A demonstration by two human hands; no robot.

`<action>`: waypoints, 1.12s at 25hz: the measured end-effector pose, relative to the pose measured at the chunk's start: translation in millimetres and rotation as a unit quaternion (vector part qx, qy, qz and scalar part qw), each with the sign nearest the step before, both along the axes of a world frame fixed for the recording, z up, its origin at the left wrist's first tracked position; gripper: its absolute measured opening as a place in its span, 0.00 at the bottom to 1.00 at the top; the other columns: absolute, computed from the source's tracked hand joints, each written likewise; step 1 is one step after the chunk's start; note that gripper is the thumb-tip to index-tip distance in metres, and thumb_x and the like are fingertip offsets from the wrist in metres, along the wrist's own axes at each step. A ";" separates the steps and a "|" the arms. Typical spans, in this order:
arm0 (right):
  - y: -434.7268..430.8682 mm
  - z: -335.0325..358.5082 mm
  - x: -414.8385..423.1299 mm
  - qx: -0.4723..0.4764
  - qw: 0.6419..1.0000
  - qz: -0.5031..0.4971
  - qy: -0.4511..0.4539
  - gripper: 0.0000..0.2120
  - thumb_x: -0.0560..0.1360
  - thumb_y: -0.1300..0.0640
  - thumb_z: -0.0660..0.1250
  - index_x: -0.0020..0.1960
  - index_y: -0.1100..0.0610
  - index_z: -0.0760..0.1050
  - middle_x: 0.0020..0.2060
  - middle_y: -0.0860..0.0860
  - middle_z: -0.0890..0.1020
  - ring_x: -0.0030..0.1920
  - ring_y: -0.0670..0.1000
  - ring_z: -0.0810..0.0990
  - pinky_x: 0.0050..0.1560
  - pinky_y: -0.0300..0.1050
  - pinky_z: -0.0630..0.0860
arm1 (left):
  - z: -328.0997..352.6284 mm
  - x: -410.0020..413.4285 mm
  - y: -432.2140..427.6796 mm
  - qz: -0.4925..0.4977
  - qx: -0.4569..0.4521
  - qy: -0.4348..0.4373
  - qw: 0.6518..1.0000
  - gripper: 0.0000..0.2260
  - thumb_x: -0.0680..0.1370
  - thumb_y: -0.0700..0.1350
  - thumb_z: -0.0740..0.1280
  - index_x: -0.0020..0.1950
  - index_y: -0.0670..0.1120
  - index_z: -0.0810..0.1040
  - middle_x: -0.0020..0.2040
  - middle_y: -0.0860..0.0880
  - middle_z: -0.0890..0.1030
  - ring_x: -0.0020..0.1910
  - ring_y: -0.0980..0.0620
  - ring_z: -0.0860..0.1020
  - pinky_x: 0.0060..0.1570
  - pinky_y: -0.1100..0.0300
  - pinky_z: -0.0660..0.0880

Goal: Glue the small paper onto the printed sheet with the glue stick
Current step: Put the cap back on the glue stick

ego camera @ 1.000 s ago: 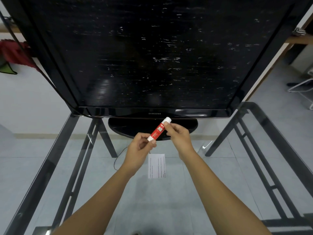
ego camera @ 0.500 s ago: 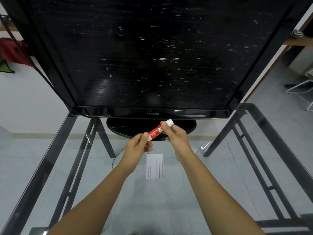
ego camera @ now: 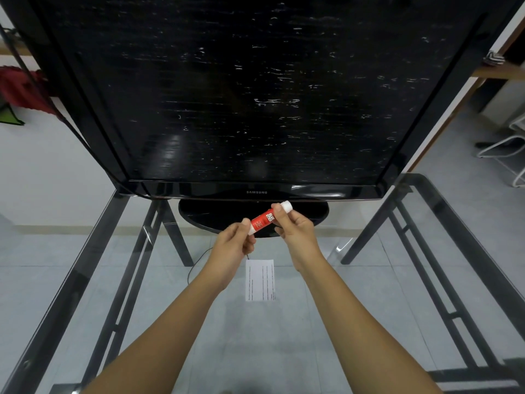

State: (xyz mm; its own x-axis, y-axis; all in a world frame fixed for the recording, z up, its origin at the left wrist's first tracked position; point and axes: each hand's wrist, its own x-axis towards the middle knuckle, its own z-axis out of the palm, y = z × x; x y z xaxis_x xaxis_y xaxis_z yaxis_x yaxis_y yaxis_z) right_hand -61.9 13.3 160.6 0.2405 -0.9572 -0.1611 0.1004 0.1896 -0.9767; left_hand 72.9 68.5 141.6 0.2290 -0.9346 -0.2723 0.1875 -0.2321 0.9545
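Observation:
A red glue stick [ego camera: 264,219] with white ends is held tilted above the glass table, its white cap pointing up and right. My left hand [ego camera: 234,248] pinches its lower white end. My right hand [ego camera: 297,230] grips its upper part near the cap. Below the hands a small white sheet [ego camera: 260,280] with lines of print lies flat on the glass. I see no other paper.
A large black monitor [ego camera: 255,95] on an oval stand [ego camera: 213,214] fills the far half of the glass table [ego camera: 369,308]. Dark metal table legs show through the glass on both sides. A thin black cable [ego camera: 196,263] runs under the left wrist.
Both hands and the glue stick have stayed at nearly the same spot. The stick has tilted a little flatter, and the fingers have shifted along it.

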 end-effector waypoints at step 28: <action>-1.8 1.6 2.4 -0.036 0.997 -0.013 -0.063 0.12 0.72 0.49 0.69 0.47 0.57 0.81 0.37 0.44 0.82 0.47 0.43 0.81 0.49 0.34 0.76 | 27.6 3.7 -6.7 -0.056 0.178 0.192 0.964 0.21 0.76 0.60 0.60 0.34 0.44 0.75 0.23 0.51 0.69 0.19 0.58 0.64 0.19 0.67 0.64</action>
State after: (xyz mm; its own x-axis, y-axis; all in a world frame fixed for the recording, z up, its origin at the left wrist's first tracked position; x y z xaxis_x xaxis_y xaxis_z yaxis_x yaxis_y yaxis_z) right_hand -59.5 11.5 162.2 0.2295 -0.9713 -0.0629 0.2263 0.1161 -0.9671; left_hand 76.7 61.9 169.1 -0.0483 -0.7788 -0.6254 0.4654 -0.5716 0.6758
